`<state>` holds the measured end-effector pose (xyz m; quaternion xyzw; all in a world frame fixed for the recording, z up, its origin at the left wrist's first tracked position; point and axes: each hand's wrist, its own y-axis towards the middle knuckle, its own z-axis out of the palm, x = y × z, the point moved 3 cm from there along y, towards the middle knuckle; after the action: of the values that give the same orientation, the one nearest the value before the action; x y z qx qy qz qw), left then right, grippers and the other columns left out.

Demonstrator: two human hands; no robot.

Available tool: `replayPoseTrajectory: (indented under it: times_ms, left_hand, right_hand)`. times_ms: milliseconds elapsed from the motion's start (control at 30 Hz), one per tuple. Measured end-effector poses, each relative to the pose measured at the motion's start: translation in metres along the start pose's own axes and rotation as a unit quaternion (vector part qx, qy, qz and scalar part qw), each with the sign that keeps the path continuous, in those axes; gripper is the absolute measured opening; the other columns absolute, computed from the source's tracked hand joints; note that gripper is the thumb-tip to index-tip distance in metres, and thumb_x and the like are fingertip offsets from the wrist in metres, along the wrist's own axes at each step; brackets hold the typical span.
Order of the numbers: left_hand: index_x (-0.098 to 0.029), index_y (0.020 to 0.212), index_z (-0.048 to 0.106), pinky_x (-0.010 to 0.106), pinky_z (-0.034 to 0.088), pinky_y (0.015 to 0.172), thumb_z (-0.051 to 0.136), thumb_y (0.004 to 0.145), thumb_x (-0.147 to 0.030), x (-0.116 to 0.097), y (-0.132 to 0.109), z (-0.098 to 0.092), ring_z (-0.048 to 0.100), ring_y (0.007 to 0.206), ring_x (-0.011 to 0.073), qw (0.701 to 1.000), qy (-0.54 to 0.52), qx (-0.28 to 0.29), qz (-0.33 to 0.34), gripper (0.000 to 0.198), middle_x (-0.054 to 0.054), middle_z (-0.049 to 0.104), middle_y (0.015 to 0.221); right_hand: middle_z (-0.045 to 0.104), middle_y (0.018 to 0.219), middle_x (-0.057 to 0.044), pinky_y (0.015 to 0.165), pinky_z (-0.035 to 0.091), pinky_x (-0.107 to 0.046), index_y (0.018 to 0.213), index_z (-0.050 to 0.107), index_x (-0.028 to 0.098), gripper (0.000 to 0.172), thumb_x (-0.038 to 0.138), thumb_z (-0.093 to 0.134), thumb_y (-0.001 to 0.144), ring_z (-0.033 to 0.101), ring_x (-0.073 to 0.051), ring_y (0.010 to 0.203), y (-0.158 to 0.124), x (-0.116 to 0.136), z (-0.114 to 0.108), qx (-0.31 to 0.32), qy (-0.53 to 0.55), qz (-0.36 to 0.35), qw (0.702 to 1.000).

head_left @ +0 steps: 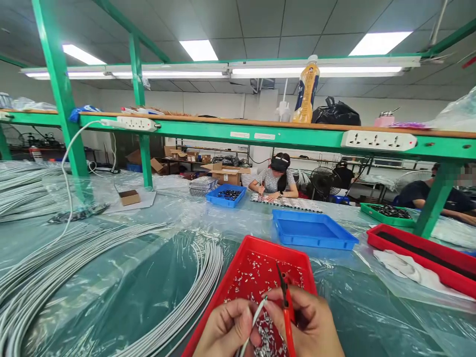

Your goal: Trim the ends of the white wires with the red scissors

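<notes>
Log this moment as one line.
left hand: holds white cable | right hand: holds red-handled pliers | below: red tray with silvery bits

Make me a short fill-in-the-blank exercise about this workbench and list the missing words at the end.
1. Pinched in the left hand is a thin cable coloured ____.
2. The pliers in the right hand have ____ handles.
3. Just beyond the red tray under the hands sits a second tray, coloured ____.
4. In the picture, the orange bottle stands to the ____ of the black bag.

Missing words: white; red; blue; left.
</notes>
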<state>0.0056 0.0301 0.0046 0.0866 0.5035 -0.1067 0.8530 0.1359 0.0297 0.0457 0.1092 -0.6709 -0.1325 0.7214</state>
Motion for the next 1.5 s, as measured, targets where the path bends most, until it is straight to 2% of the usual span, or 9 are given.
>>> replayPoseTrajectory:
  times_ms: [167,500,667,800,967,1067,1200,1400,1500]
  left_hand:
    - [-0.013,0.055,0.060,0.013,0.020,0.035,0.075,0.058,-0.052,-0.003,-0.001,0.006,0.032,0.031,0.0006,1.000,0.003,-0.003,-0.004,0.042,-0.006,0.043,0.040]
    - [-0.017,0.056,0.051,0.016,0.007,0.031,0.072,0.062,-0.053,-0.017,-0.008,0.022,0.017,0.027,0.0003,0.999,0.043,-0.005,0.002,0.042,-0.012,0.033,0.035]
    - [-0.016,0.056,0.051,0.019,0.017,0.040,0.068,0.065,-0.053,-0.011,-0.006,0.019,0.026,0.038,0.0045,0.984,0.117,-0.101,0.090,0.042,-0.008,0.038,0.044]
    - [-0.015,0.057,0.054,0.022,0.019,0.047,0.068,0.066,-0.052,-0.012,-0.009,0.021,0.026,0.049,0.0082,0.954,0.203,-0.160,0.152,0.041,-0.006,0.036,0.050]
    - [-0.015,0.060,0.058,0.022,0.018,0.046,0.064,0.067,-0.057,-0.013,-0.010,0.023,0.027,0.045,0.0078,0.977,0.164,-0.106,0.088,0.043,-0.006,0.037,0.047]
    - [-0.015,0.060,0.059,0.022,0.019,0.046,0.064,0.070,-0.052,-0.014,-0.009,0.022,0.027,0.045,0.0079,0.979,0.174,-0.073,0.077,0.039,-0.007,0.037,0.047]
    - [-0.015,0.057,0.057,0.022,0.026,0.050,0.067,0.070,-0.034,-0.021,-0.009,0.020,0.033,0.051,0.0097,0.952,0.230,-0.132,0.155,0.026,-0.005,0.042,0.055]
    - [-0.016,0.054,0.058,0.022,0.029,0.050,0.068,0.069,-0.026,-0.027,-0.013,0.023,0.038,0.051,0.0106,0.916,0.283,-0.193,0.209,0.021,-0.004,0.044,0.055]
    - [-0.017,0.055,0.060,0.022,0.030,0.049,0.068,0.069,-0.024,-0.029,-0.014,0.024,0.039,0.050,0.0106,0.903,0.306,-0.206,0.221,0.018,-0.004,0.045,0.055]
  right_hand:
    - [0.056,0.043,0.001,0.040,0.037,-0.019,0.059,0.069,0.013,0.012,0.023,0.075,0.055,0.047,-0.011,0.040,0.001,-0.001,-0.001,-0.014,-0.025,-0.015,0.999]
    - [0.038,0.049,0.006,0.043,0.027,-0.020,0.052,0.045,0.018,0.018,0.019,0.062,0.058,0.033,-0.010,0.047,0.002,0.003,-0.002,0.077,-0.070,0.012,0.994]
    - [0.030,0.051,0.007,0.044,0.023,-0.022,0.051,0.033,0.021,0.030,0.022,0.061,0.061,0.026,-0.010,0.050,0.004,0.009,-0.003,0.105,-0.129,0.002,0.986]
    - [0.037,0.051,0.006,0.044,0.026,-0.019,0.051,0.042,0.018,0.030,0.022,0.070,0.061,0.031,-0.009,0.050,0.006,0.010,-0.006,0.123,-0.070,0.038,0.989]
    - [0.042,0.035,0.010,0.029,0.015,-0.017,0.063,0.056,0.019,0.020,0.027,0.073,0.067,0.027,-0.004,0.027,0.008,0.005,-0.009,0.169,-0.003,0.129,0.977]
    - [0.043,0.041,0.009,0.034,0.020,-0.015,0.059,0.054,0.018,0.022,0.022,0.075,0.064,0.031,-0.005,0.035,0.007,0.007,-0.009,0.160,0.005,0.100,0.982]
    - [0.041,0.050,0.007,0.044,0.028,-0.015,0.052,0.045,0.016,0.031,0.017,0.075,0.059,0.033,-0.007,0.049,0.005,0.009,-0.008,0.138,-0.003,0.059,0.989]
    - [0.038,0.036,0.011,0.029,0.012,-0.017,0.062,0.050,0.019,0.026,0.030,0.072,0.069,0.027,-0.003,0.027,0.008,0.003,-0.011,0.190,-0.007,0.107,0.976]
    - [0.042,0.043,0.009,0.034,0.021,-0.014,0.058,0.052,0.017,0.028,0.027,0.077,0.064,0.033,-0.004,0.037,0.007,0.002,-0.012,0.176,0.005,0.076,0.981]
